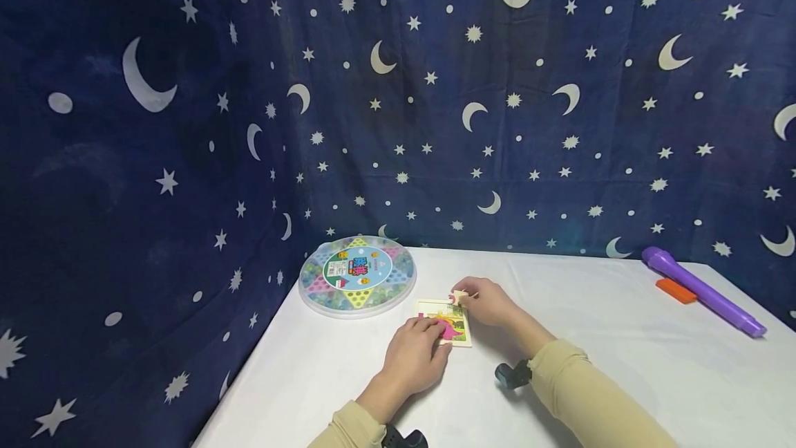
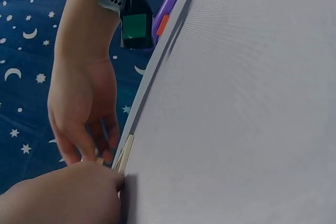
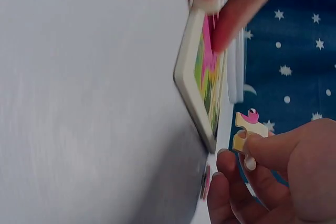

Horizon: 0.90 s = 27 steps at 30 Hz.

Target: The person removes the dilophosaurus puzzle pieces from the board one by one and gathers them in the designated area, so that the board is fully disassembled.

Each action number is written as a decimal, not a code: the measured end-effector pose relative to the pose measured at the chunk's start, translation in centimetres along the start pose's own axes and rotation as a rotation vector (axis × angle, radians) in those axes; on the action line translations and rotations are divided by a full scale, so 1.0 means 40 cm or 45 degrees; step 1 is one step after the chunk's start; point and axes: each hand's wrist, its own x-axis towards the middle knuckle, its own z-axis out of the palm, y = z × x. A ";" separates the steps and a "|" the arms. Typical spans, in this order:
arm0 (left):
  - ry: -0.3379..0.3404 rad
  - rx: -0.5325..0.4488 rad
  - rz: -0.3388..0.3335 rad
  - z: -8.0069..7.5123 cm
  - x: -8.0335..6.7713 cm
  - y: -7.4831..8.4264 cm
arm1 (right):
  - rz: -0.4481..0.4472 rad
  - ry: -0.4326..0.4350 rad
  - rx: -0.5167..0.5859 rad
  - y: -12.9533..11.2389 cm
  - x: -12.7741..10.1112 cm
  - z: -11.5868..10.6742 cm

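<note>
The right hand [image 1: 488, 301] pinched a small puzzle piece [image 3: 247, 125] by its edge, just above the puzzle [image 1: 445, 320]. It looked light, stiff and thin. The left hand [image 1: 413, 353] pressed fingers flat on the puzzle.

A round marble game board [image 1: 357, 275] sits at the white tabletop's [image 1: 591, 337] far left; a purple microphone [image 1: 703, 290] and orange block [image 1: 676, 290] lie right.
</note>
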 end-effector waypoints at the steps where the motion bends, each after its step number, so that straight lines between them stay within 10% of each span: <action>1: 0.004 -0.005 -0.005 0.001 0.000 -0.001 | 0.013 0.002 -0.005 0.005 -0.001 -0.006; 27: 0.053 -0.064 -0.020 0.006 -0.002 -0.005 | 0.252 0.107 -0.057 0.130 -0.027 -0.104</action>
